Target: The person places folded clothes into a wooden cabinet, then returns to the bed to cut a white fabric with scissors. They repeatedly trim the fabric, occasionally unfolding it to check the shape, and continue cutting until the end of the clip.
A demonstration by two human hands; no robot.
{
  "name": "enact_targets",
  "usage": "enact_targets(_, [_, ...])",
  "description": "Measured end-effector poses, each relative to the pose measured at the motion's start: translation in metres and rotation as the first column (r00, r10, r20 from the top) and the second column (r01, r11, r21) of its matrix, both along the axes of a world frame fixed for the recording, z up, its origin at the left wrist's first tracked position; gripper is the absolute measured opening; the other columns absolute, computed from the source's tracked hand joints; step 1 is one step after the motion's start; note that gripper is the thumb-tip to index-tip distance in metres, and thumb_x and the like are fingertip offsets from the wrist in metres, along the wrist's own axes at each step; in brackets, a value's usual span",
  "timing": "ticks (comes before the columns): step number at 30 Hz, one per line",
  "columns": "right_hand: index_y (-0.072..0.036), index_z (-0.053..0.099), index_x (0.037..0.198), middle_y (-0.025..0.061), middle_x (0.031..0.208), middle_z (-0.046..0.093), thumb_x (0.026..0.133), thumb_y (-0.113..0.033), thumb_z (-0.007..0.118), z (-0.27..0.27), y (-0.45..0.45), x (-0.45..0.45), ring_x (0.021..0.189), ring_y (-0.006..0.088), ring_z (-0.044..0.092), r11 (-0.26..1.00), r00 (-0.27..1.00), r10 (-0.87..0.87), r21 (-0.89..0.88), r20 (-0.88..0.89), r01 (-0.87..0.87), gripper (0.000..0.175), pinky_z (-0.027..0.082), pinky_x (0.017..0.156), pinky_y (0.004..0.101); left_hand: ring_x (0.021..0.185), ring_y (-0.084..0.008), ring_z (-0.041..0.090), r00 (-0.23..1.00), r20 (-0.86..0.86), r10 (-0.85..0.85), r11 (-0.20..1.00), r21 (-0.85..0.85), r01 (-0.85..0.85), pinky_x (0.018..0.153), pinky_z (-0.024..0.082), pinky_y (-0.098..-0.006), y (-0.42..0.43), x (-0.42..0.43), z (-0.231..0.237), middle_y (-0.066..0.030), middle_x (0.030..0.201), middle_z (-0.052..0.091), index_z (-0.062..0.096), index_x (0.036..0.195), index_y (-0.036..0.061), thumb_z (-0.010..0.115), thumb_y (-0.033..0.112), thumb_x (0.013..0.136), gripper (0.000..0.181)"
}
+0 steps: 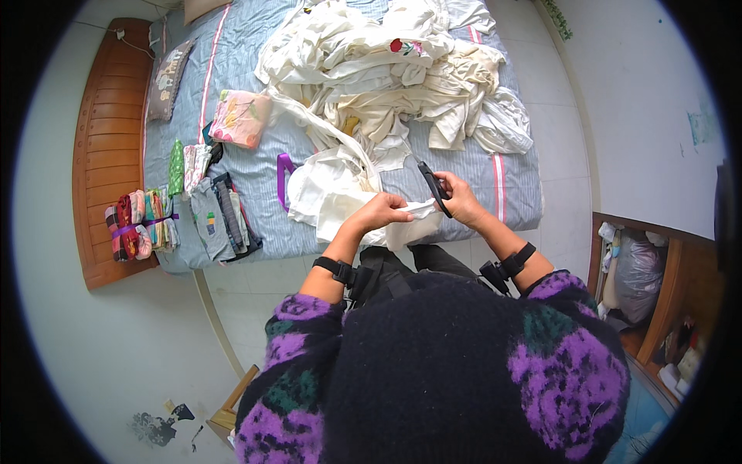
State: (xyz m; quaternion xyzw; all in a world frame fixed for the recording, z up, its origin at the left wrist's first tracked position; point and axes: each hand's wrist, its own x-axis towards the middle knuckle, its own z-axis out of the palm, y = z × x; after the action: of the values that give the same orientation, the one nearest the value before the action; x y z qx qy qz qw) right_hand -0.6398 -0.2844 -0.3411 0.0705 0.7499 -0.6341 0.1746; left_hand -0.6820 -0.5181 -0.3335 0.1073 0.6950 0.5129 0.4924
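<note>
My left hand (379, 216) pinches the edge of a white cloth (339, 213) between thumb and fingers, near the bed's front edge. To its right, my right hand (461, 202) grips what looks like black-handled scissors (432, 187), tilted up and away from me. The same hand also has the cloth's far end at its fingers, so a strip of cloth runs between both hands. Whether the blades are apart cannot be made out. Behind the hands, a big heap of white and cream fabric (371, 75) covers much of the bed, a red embroidered flower (396, 45) showing on it.
Left of the cloth lies a purple ribbon (282, 181). Farther left are a folded pink floral cloth (240, 119), folded clothes (211, 220) and bundles tied with purple ribbon (128, 227). A wooden headboard (113, 156) bounds the bed (272, 240); an open cabinet (658, 301) stands right.
</note>
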Motion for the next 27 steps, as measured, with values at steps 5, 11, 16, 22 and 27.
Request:
enact_targets(5, [0.002, 0.046, 0.122, 0.0023, 0.088, 0.058, 0.068, 0.004, 0.066, 0.0, 0.007, -0.003, 0.077, 0.008, 0.057, 0.996, 0.996, -0.072, -0.057, 0.058, 0.075, 0.058, 0.047, 0.069, 0.0221, 0.07, -0.0034, 0.049, 0.975, 0.185, 0.122, 0.975, 0.16, -0.152, 0.063, 0.04, -0.0195, -0.015, 0.001, 0.003, 0.0054, 0.078, 0.059, 0.066, 0.09, 0.0041, 0.068, 0.019, 0.083, 0.016])
enact_targets(11, [0.002, 0.046, 0.123, 0.0028, 0.087, 0.06, 0.067, 0.002, 0.07, 0.006, 0.001, 0.001, 0.075, 0.0092, 0.057, 0.979, 0.985, -0.092, -0.17, 0.145, 0.117, 0.06, 0.047, 0.067, 0.0229, 0.082, -0.0078, 0.055, 0.937, 0.193, 0.293, 0.881, 0.325, -0.343, 0.077, 0.043, -0.0221, -0.007, 0.006, 0.023, 0.0013, 0.089, 0.063, 0.065, 0.091, 0.0044, 0.062, 0.018, 0.088, 0.014])
enact_targets(16, [0.002, 0.043, 0.126, 0.0053, 0.095, 0.06, 0.071, 0.0, 0.072, 0.004, -0.016, 0.007, 0.083, 0.0114, 0.059, 0.962, 0.983, -0.027, -0.263, 0.18, 0.075, 0.062, 0.05, 0.073, 0.0248, 0.091, -0.0143, 0.058, 0.817, 0.477, 0.324, 0.666, 0.499, -0.555, 0.087, 0.044, -0.028, 0.015, 0.013, 0.027, -0.0045, 0.096, 0.064, 0.06, 0.094, 0.0043, 0.058, 0.012, 0.089, 0.009])
enact_targets(22, [0.0, 0.045, 0.123, 0.0057, 0.094, 0.06, 0.07, -0.012, 0.077, 0.023, -0.006, 0.008, 0.081, 0.0122, 0.057, 0.998, 0.997, 0.066, 0.0, -0.05, -0.066, 0.063, 0.049, 0.074, 0.0271, 0.086, -0.013, 0.058, 0.724, 0.463, 0.511, 0.598, 0.414, -0.687, 0.084, 0.044, -0.0274, 0.009, 0.006, 0.012, -0.0041, 0.089, 0.063, 0.058, 0.093, 0.0049, 0.057, 0.014, 0.091, 0.009])
enact_targets(27, [-0.001, 0.046, 0.12, 0.0128, 0.097, 0.054, 0.062, -0.024, 0.079, 0.046, 0.003, 0.015, 0.083, 0.0232, 0.057, 0.885, 0.902, 0.362, 0.391, -0.236, -0.253, 0.07, 0.049, 0.077, 0.034, 0.081, -0.0057, 0.053, 0.689, 0.444, 0.572, 0.543, 0.425, -0.725, 0.077, 0.043, -0.0208, 0.006, 0.002, 0.006, 0.003, 0.087, 0.06, 0.058, 0.093, 0.0081, 0.057, 0.012, 0.092, 0.005])
